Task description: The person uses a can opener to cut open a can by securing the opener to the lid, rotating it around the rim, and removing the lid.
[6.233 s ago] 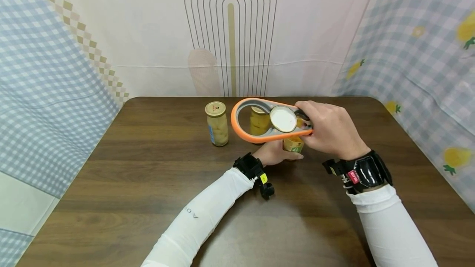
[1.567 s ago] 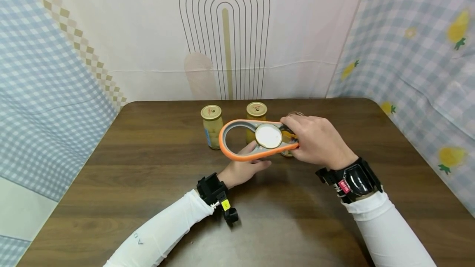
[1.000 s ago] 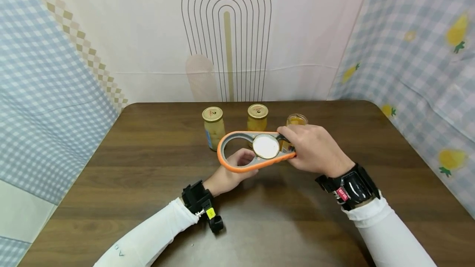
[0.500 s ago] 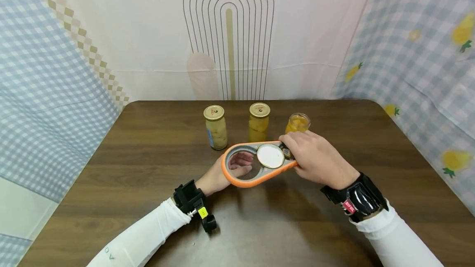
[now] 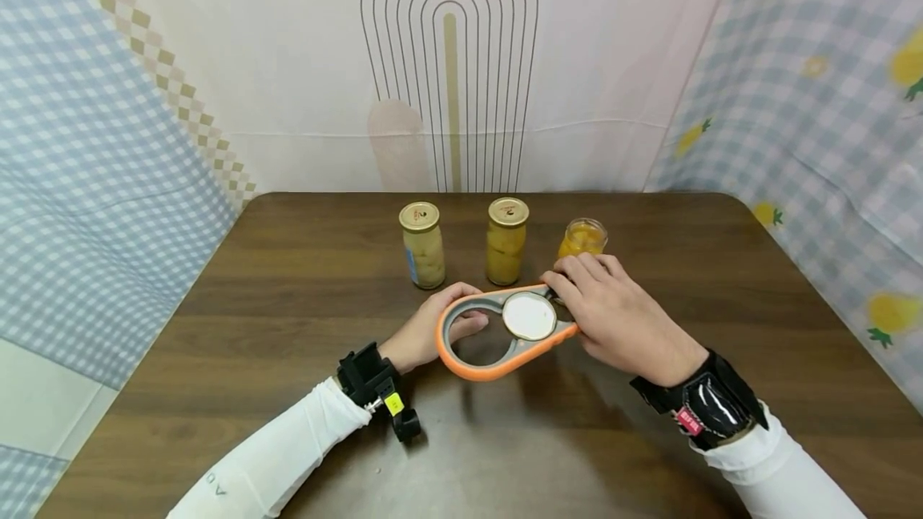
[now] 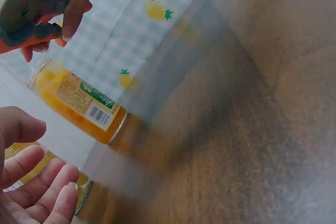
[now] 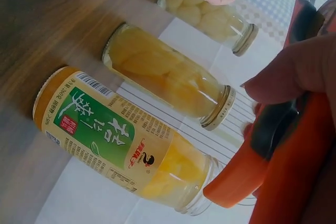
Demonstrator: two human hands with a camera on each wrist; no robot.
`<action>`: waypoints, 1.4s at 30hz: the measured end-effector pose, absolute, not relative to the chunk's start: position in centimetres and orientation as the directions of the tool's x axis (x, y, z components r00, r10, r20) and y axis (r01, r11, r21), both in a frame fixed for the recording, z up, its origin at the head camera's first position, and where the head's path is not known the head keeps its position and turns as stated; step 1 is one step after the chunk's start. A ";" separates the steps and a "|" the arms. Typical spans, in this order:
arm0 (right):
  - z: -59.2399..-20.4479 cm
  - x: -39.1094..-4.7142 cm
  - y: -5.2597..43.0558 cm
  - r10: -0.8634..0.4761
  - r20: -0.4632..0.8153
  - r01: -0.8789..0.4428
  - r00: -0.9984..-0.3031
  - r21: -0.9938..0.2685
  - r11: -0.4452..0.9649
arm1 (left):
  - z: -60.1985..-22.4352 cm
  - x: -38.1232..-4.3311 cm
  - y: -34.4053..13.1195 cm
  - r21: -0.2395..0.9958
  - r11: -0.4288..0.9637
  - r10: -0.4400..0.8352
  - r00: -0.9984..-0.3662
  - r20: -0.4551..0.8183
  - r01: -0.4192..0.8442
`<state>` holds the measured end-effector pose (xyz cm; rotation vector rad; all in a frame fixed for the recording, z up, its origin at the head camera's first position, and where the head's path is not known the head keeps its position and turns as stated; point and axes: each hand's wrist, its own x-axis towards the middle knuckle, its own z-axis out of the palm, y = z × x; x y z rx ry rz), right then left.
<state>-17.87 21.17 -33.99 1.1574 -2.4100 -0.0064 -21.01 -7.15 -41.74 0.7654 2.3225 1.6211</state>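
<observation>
My right hand (image 5: pixel 627 323) grips an orange and grey jar opener (image 5: pixel 476 373) by its handle end, held above the table. A metal lid (image 5: pixel 530 316), white underside up, sits in the opener's smaller ring. My left hand (image 5: pixel 421 335) is beside and partly behind the opener's big loop, fingers loosely bent; in the left wrist view its fingers (image 6: pixel 39 182) hold nothing. Just behind my right hand stands an uncovered glass jar of orange fruit (image 5: pixel 581 239), its label (image 7: pixel 100 129) facing the right wrist camera. My hand hides the jar's lower part in the head view.
Two lidded jars stand upright to the left of the uncovered one: a yellow fruit jar (image 5: pixel 506 251) in the middle and a paler fruit jar (image 5: pixel 425 259) farthest left. All are near the back of the brown wooden table (image 5: pixel 303 279). Cloth (image 5: pixel 303 86) hangs behind.
My left hand has let go of the uncovered jar and moved left and nearer. My right hand has brought the opener and lid down toward me, away from the jar, which now shows its mouth.
</observation>
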 end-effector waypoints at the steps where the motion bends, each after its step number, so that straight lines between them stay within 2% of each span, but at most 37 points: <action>1: -34.0 -17.9 21.2 -0.736 0.413 -0.732 -0.537 0.205 0.650 | -41.8 -21.0 -7.1 0.920 0.261 0.525 -0.842 0.120 0.294; 9: -34.2 -18.1 21.1 -0.723 0.473 -0.712 -0.504 0.246 0.658 | -42.1 -21.4 -7.2 0.929 0.245 0.529 -0.841 0.113 0.279; 18: -34.3 -18.1 20.8 -0.730 0.420 -0.733 -0.539 0.193 0.652 | -42.3 -21.4 -7.2 0.959 0.187 0.540 -0.838 0.080 0.212; 35: -34.9 -17.9 20.6 -0.751 0.347 -0.732 -0.561 0.216 0.646 | -42.6 -21.7 -7.3 0.967 0.170 0.540 -0.839 0.069 0.189; 42: -35.5 -17.6 21.0 -0.757 0.328 -0.731 -0.566 0.226 0.644 | -42.3 -21.7 -7.3 0.957 0.227 0.519 -0.854 0.039 0.182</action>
